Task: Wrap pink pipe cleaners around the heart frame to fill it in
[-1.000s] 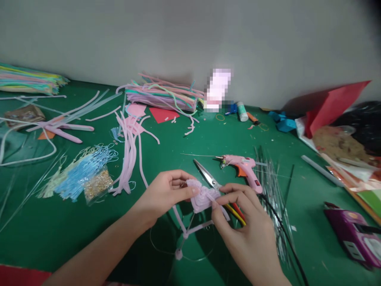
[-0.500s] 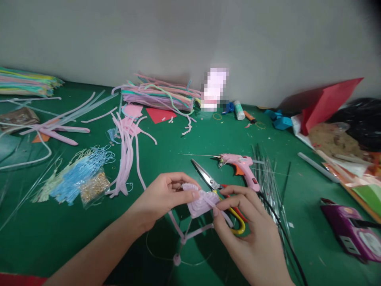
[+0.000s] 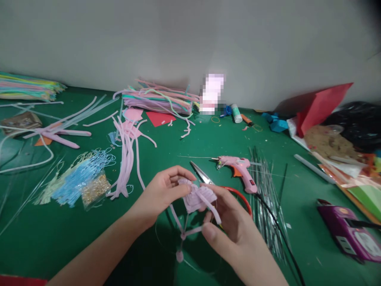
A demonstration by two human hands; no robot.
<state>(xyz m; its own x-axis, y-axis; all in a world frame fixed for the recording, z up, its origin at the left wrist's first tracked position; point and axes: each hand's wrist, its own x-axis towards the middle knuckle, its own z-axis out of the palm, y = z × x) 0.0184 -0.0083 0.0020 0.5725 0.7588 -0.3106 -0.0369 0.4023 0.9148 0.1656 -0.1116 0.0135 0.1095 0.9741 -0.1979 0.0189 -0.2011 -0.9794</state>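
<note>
My left hand [image 3: 163,194] pinches the upper left of a lilac heart-shaped piece [image 3: 195,198] made of fuzzy strips. My right hand [image 3: 233,226] is curved round the piece's right side, its fingers partly behind it and its thumb apart below. A loose strip end [image 3: 212,208] slants down to the right across the piece. Beneath it hang thin strips with a small lilac ball [image 3: 179,256] at the bottom. Scissors [image 3: 202,172] lie just behind, their handles partly hidden by my right hand.
A pink glue gun [image 3: 238,165] lies beyond the scissors, its black cord running toward the front right beside thin wires [image 3: 268,202]. Lilac strips [image 3: 126,159], blue tassels [image 3: 77,178] and a bag of gold beads [image 3: 95,188] are at left. A purple device [image 3: 347,230] sits at right.
My right thumb and fingers have parted from the loose strip, and the hand has moved round the piece's right side. The strip end now points further down. The view has shifted slightly.
</note>
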